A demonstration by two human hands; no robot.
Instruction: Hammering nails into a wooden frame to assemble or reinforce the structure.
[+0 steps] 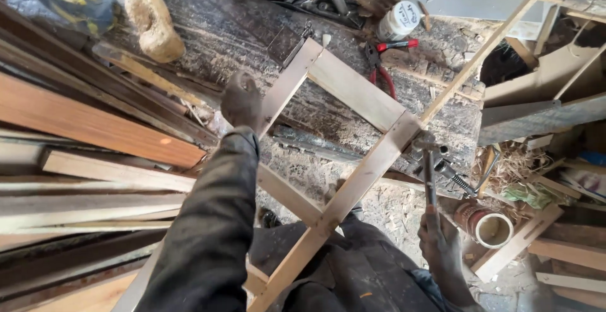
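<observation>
Fingers (pixel 442 239) gripping hammer (pixel 429 167), head at frame (pixel 353 91)

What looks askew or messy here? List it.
The wooden frame lies slanted across the workbench, with the left hand on one rail and the right hand holding a hammer at its corner. Shavings litter the bench.
</observation>
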